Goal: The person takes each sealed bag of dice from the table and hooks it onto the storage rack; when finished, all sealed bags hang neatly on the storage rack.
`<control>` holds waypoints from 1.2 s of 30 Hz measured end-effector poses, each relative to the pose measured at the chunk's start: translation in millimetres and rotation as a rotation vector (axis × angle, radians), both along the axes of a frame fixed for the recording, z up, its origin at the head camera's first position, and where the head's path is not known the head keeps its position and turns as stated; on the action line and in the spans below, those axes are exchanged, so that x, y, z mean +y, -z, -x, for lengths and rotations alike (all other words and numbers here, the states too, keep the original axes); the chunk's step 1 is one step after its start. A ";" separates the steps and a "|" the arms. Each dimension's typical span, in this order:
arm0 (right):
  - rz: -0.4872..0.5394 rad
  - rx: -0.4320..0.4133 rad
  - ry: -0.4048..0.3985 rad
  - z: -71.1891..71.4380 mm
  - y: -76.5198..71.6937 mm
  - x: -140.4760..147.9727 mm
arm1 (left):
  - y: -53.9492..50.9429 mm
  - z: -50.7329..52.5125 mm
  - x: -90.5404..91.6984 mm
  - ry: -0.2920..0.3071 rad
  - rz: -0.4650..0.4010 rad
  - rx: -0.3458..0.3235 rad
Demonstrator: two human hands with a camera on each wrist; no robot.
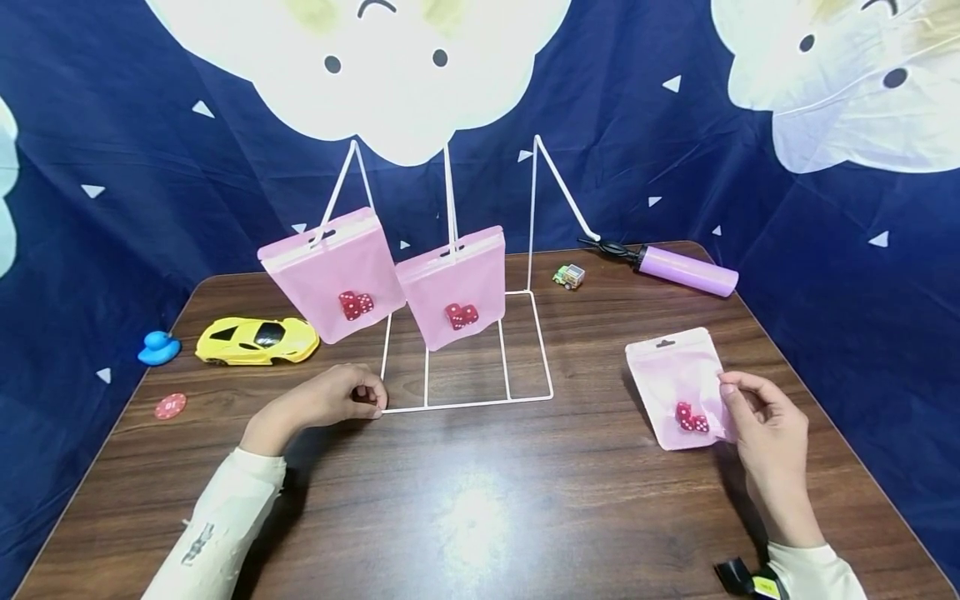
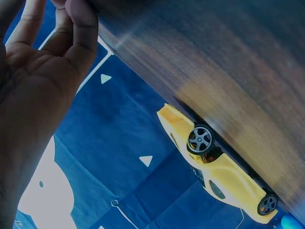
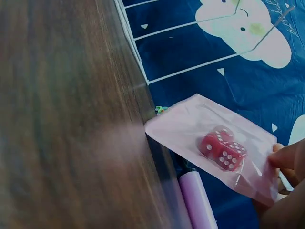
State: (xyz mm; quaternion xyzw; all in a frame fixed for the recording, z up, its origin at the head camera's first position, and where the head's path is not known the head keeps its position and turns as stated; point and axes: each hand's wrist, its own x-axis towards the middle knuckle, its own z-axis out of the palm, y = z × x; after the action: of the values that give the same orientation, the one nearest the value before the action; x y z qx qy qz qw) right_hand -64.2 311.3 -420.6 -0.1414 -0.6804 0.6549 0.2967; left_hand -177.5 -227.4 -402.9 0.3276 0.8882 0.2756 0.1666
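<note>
My left hand (image 1: 330,400) pinches the front left corner of a white wire display rack (image 1: 465,406). Two pink zip bags hang from the rack's prongs by their top slots: a left bag (image 1: 326,271) and a middle bag (image 1: 457,275), each with red dice inside. The right prong (image 1: 566,187) carries no bag. Off to the right, my right hand (image 1: 772,433) pinches the side edge of a third pink zip bag (image 1: 667,375). Red dice (image 3: 223,149) show through that bag in the right wrist view. It is held raised and tilted, its slotted end toward the back.
Left of the rack are a yellow toy car (image 1: 257,342), a blue rubber duck (image 1: 159,348) and a red poker chip (image 1: 170,406). Behind it to the right lie a tiny toy truck (image 1: 569,277) and a purple hand pump (image 1: 690,270). A blue cloth (image 1: 615,100) hangs behind the wooden table (image 1: 570,500).
</note>
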 end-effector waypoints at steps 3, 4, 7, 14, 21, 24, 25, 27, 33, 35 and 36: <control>0.051 0.096 0.018 1.6 -3.2 -1.1 | 0.0 -0.1 -0.1 0.000 -0.002 -0.003; 0.070 0.128 0.024 2.2 -4.1 -1.3 | 0.1 0.1 -0.1 0.001 -0.002 -0.004; 0.136 0.223 0.043 4.1 -6.9 -1.5 | 0.6 1.1 -0.4 0.006 0.000 0.004; 0.245 0.445 0.051 7.6 -13.9 -2.1 | 0.9 2.6 -0.6 0.011 0.002 0.010; 0.367 0.525 0.062 9.8 -26.8 -6.0 | 1.3 1.2 -0.5 0.014 0.001 0.002; 0.444 0.550 0.058 13.3 -33.5 -8.2 | 1.5 1.4 -0.3 0.016 0.000 -0.001; 0.469 0.563 0.056 14.4 -35.8 -9.2 | 1.6 1.5 -0.2 0.017 0.000 -0.001; 0.493 0.590 0.052 17.1 -40.1 -11.4 | 1.6 1.5 -0.1 0.016 0.001 -0.001; 0.509 0.638 0.033 22.6 -52.6 -18.4 | 0.7 0.9 -0.5 0.007 0.002 0.000; 0.529 0.655 0.017 23.6 -56.3 -21.2 | 0.2 0.7 -0.5 0.006 0.002 -0.005; 0.527 0.663 0.012 24.3 -57.7 -22.6 | -0.1 0.5 -0.7 0.006 0.002 -0.004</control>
State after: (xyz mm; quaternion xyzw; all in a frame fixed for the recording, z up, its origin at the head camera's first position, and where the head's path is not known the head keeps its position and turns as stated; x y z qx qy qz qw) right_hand -88.5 288.7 -362.9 0.0019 -0.3565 0.8148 0.4572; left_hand -178.1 -228.1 -402.8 0.3293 0.8872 0.2751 0.1696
